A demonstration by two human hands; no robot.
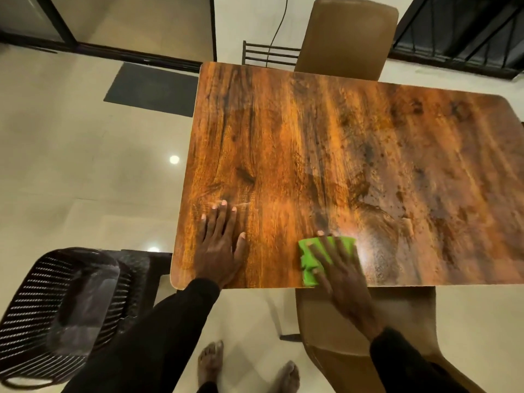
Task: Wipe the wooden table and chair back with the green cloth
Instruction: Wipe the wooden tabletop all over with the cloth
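Observation:
The wooden table [326,143] fills the middle and right of the head view, its top glossy with wet streaks. A folded green cloth [310,268] lies near the table's front edge. My right hand [340,268] presses flat on the cloth with straight, spread fingers. My left hand [219,245] rests flat on the bare wood near the front left corner, fingers straight. A tan chair [365,330] is tucked under the front edge, below my right arm. A second tan chair back [346,35] stands at the far side.
A black slatted plastic chair [59,310] stands at the lower left, close to the table's corner. A dark floor mat [153,87] lies on the pale tiles at the back left. A black rack [269,53] stands behind the table. My bare feet [209,361] are below the table edge.

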